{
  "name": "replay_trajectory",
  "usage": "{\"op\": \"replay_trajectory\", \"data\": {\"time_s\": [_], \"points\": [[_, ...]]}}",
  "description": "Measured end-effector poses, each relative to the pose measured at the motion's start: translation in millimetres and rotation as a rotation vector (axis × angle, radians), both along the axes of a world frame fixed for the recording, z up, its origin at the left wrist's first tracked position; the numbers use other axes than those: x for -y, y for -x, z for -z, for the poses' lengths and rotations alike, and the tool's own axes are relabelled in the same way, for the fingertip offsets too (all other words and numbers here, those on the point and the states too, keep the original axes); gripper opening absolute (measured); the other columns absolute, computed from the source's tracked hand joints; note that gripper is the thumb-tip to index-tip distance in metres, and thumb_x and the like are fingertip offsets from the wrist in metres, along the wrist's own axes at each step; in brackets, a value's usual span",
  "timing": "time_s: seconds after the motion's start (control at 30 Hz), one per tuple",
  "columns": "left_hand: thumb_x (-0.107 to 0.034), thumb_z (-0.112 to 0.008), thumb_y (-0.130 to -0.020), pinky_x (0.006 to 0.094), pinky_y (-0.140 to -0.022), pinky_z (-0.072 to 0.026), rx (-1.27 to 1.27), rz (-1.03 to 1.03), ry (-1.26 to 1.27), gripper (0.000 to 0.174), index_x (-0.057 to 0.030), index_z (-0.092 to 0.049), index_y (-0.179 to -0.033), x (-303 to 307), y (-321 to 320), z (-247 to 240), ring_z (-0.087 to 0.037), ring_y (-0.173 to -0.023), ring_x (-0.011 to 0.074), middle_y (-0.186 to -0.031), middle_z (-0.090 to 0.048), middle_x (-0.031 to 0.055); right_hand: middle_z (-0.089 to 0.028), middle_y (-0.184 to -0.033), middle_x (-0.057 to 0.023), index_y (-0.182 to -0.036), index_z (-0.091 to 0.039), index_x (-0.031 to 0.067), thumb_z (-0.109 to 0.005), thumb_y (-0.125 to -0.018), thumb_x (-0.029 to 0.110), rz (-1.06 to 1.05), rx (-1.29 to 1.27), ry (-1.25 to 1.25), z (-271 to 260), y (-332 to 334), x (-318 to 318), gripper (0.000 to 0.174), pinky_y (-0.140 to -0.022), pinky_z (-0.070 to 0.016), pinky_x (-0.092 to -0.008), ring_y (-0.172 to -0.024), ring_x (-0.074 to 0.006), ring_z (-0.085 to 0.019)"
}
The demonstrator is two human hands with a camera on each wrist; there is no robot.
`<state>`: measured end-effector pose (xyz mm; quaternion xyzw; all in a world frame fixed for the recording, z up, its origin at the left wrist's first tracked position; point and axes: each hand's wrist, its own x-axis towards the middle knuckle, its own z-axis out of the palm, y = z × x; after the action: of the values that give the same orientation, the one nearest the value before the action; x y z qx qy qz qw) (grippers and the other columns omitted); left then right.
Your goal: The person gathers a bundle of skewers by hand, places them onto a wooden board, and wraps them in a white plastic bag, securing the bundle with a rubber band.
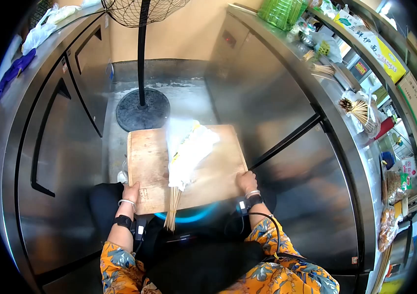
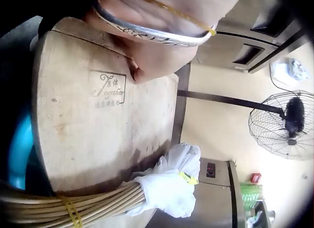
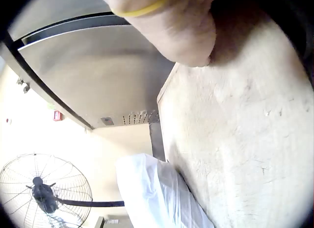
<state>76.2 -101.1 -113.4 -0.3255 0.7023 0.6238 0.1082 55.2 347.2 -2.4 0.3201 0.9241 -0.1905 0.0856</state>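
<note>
A wooden cutting board [image 1: 149, 166] spans the space between my two hands. My left hand [image 1: 131, 192] grips its left edge, thumb on top, near a printed logo [image 2: 108, 88]. At the opposite edge my right hand [image 1: 246, 182] holds the board the same way, its fingers hidden beneath. Across the middle of the board lies a bundle of thin bamboo skewers [image 1: 172, 206], its far part wrapped in a white plastic bag [image 1: 189, 152]. The bare skewer ends stick out over the near edge, and a yellow band [image 2: 72, 211] goes round them.
Below the board shows a blue round rim [image 1: 189, 216]. Steel cabinets [image 1: 61, 142] flank both sides. A standing fan's black base [image 1: 142, 109] is on the floor ahead. Skewer bundles [image 1: 359, 110] and food packages [image 1: 397, 187] lie on the right counter; a purple cloth [image 1: 15, 73] lies on the left.
</note>
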Motion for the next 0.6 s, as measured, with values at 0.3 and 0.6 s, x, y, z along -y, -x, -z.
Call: {"op": "replay_trajectory", "data": {"time_s": [0.3, 0.6], "points": [[-0.036, -0.067, -0.08, 0.0342, -0.074, -0.0486, -0.086, -0.199, -0.226, 0.057, 0.0084, -0.053, -0.112, -15.1, -9.0, -23.2, -0.061, -0.084, 0.0226, -0.102, -0.062, 0.0164, -0.059, -0.08, -0.0162, -0.082, -0.057, 0.0015, -0.052, -0.086, 0.026, -0.555, -0.078, 0.449, 10.3, -104.6, 55.2, 0.025, -0.061, -0.0486, -0.0386, -0.071, -0.0292, -0.06], [-0.053, -0.06, -0.077, 0.0399, -0.078, -0.0479, -0.083, -0.129, 0.558, 0.067, 0.0122, -0.061, -0.091, -24.2, 10.2, -47.3, -0.061, -0.088, 0.0393, -0.091, -0.061, 0.0297, -0.058, -0.105, -0.0172, -0.117, -0.044, -0.0055, -0.045, -0.094, 0.039, 0.172, 0.303, 1.16, -30.5, -85.7, 114.4, 0.05, -0.076, -0.0519, -0.0286, -0.088, -0.0204, -0.064]]}}
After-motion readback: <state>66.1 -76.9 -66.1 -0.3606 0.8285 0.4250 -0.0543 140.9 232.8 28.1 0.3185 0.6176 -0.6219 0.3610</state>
